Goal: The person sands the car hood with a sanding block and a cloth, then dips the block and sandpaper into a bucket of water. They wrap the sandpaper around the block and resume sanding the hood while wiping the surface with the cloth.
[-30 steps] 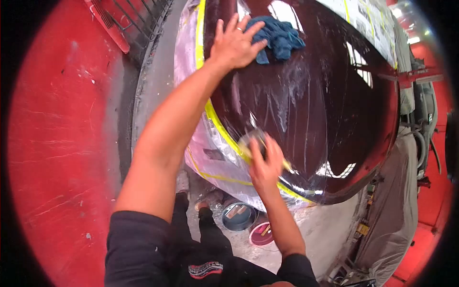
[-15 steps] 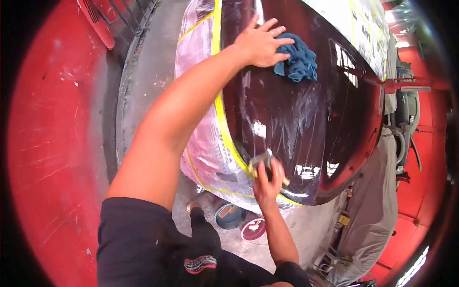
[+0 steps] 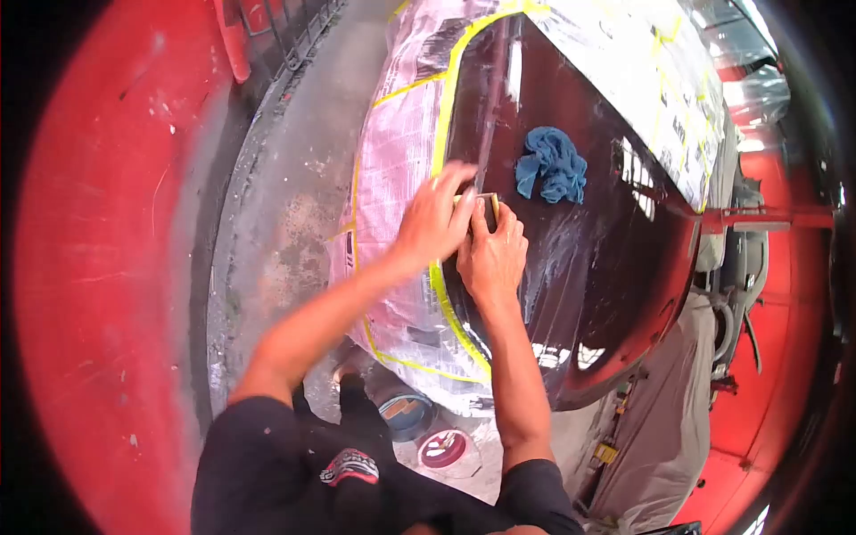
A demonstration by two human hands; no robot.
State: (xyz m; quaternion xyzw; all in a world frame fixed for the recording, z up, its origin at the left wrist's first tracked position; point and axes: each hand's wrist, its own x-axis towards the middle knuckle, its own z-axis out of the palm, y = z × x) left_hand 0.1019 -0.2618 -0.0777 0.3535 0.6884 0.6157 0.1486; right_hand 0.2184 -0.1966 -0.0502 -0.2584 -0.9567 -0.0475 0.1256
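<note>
My right hand (image 3: 493,257) is closed around a small dark sanding block (image 3: 487,210) with pale yellowish edges, held at the left side of a dark, glossy car panel (image 3: 584,259). Beside it, my left hand (image 3: 435,221) has its fingers stretched out and slightly blurred, the fingertips right at the block's left end. Beyond both hands a crumpled blue cloth (image 3: 555,166) lies on the panel. Whitish streaks and wet-looking smears run down the surface. Yellow masking tape (image 3: 442,290) borders the panel on the left, under my left wrist.
Pinkish masking film (image 3: 392,187) covers the car's left side, and white masking sheet (image 3: 615,67) its upper right. On the floor below stand a blue-grey bucket (image 3: 407,415) and a dark red one (image 3: 444,448). Grey covering (image 3: 655,428) drapes something at the right. A red wall (image 3: 107,267) rises left.
My left hand has left the panel near the cloth and come down beside the block. My right hand has carried the block up along the panel's left side. The camera view has shifted.
</note>
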